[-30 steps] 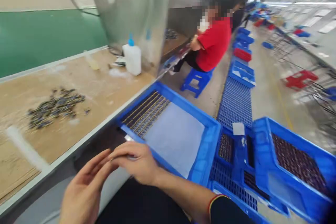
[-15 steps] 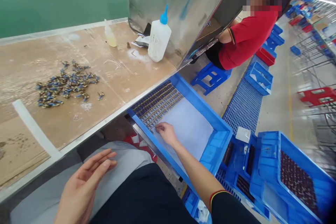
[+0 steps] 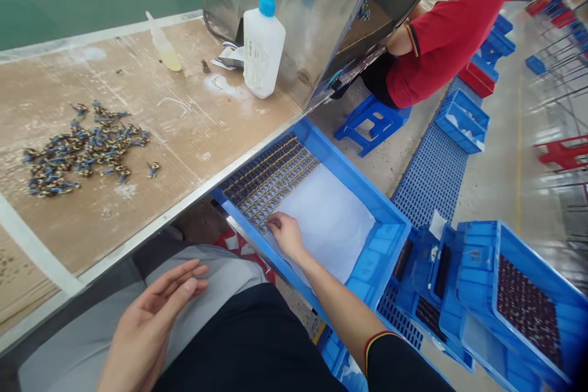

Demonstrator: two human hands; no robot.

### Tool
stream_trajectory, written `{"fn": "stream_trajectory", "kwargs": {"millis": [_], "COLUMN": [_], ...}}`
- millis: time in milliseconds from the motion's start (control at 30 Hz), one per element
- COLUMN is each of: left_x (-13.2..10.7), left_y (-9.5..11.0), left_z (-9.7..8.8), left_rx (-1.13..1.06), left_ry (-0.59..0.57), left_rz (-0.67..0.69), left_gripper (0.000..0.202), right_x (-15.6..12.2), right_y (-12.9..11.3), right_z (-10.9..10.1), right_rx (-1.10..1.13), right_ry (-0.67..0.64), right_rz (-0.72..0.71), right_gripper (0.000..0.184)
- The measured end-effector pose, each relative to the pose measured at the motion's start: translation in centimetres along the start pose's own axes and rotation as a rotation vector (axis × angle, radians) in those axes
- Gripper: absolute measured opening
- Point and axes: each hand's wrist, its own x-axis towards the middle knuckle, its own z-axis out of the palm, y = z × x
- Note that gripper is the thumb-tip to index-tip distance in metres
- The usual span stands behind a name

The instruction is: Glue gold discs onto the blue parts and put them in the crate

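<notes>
Small parts stand in tight, near-parallel rows, dark with gold-toned lines, at one end of a blue tray, beside bare white sheet. Right hand: fingers drawn together at the outermost row; cannot tell if a part is gripped. Left hand: loosely open, empty. Loose pile, blue and brassy, on brown surface.

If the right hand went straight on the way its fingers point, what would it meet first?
Most likely the rows of small parts in the blue tray, close ahead of the right hand. Depth is hard to judge there, so it may be touching the nearest row.
</notes>
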Motion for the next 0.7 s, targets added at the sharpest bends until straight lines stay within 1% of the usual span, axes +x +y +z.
{"fn": "stream_trajectory", "kwargs": {"millis": [133,300,400,467,533,567,633,700], "left_x": [0.0,-0.5,-1.3,-1.6,-1.8,-1.8,-1.8,-1.9], "left_y": [-0.1,-0.2,0.0,0.1,0.0,-0.1,-0.3,-0.5], "left_z": [0.0,0.2,0.4,0.3,0.0,-0.3,-0.8,-1.2], "left_rx": [-0.001,-0.035,-0.080,-0.115,-0.140,-0.150,-0.167,-0.180], "left_ry": [-0.016,0.009,-0.001,-0.002,0.015,0.027,0.041,0.037], "left_rz": [0.022,0.048,0.069,0.084,0.096,0.102,0.114,0.125], "left_gripper": [0.066,0.065,0.059,0.055,0.054,0.055,0.056,0.057], "right_x": [-0.1,-0.3,-1.2,-2.0,-2.9,-3.3,-3.6,-3.0], "right_y": [-0.2,-0.9,-1.7,-2.6,-4.5,-5.9,-9.9,-15.2], "right_z": [-0.1,-0.2,-0.6,-1.3,-2.6,-3.3,-4.6,-5.2], "right_rx": [0.009,0.032,0.068,0.104,0.146,0.168,0.213,0.237], "right_ry": [0.001,0.012,0.059,0.124,0.212,0.256,0.312,0.282], "right_rz": [-0.011,-0.045,-0.073,-0.093,-0.119,-0.137,-0.197,-0.324], "right_gripper": [0.029,0.030,0.032,0.036,0.041,0.042,0.040,0.031]}}
